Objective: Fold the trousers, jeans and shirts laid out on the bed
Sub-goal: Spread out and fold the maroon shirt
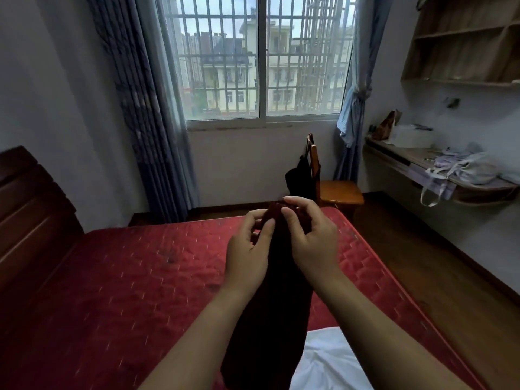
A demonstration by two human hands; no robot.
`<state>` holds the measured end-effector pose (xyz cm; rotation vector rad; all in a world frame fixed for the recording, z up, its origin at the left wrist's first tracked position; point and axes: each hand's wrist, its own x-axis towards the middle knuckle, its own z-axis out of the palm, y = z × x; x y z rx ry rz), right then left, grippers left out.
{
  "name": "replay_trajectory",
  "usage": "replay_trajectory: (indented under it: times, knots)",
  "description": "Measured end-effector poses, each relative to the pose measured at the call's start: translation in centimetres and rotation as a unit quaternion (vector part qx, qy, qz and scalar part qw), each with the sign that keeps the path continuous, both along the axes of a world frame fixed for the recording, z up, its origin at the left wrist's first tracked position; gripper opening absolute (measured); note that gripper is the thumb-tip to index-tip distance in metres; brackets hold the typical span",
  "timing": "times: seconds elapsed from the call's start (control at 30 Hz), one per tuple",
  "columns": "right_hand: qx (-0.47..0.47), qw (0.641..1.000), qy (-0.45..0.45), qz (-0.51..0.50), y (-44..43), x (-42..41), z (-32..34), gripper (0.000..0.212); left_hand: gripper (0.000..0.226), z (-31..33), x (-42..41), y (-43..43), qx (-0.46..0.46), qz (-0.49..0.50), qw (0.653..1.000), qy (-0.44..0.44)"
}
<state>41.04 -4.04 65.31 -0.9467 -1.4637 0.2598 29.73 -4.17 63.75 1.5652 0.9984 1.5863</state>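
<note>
My left hand (pixel 247 249) and right hand (pixel 311 237) pinch a dark garment (pixel 270 305) above the bed (pixel 126 277); a loosened pinch would likely drop it unfolded.

Saw dark, matt cloth in the garment (pixel 277 294) (weave too dark to read). Caught a satin sheen on the red quilted mattress (pixel 126 277). Found glossy varnished wood in the headboard (pixel 31 209), chair (pixel 341 195) and floor (pixel 408 237); paler, matt wood in the shelf (pixel 461 38). Noted soft matt cloth in the curtain (pixel 140 108), a smooth white cloth (pixel 329 361), metal in the bars (pixel 219 55).
</note>
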Motion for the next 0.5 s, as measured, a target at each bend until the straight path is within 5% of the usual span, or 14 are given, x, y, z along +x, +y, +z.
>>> replay_trajectory:
  times: [0.27, 0.5]
  knots:
    - [-0.006, 0.994, -0.111, -0.009, -0.4, 4.9, -2.1, 0.016, 0.029, -7.5, 2.3, -2.8, -0.040, 0.027, 0.990, 0.134]
    - [-0.029, 0.996, -0.084, -0.009, -0.7, 9.8, -3.8, 0.013, 0.032, -14.5, 4.9, -6.1, -0.123, 0.071, 0.974, 0.174]
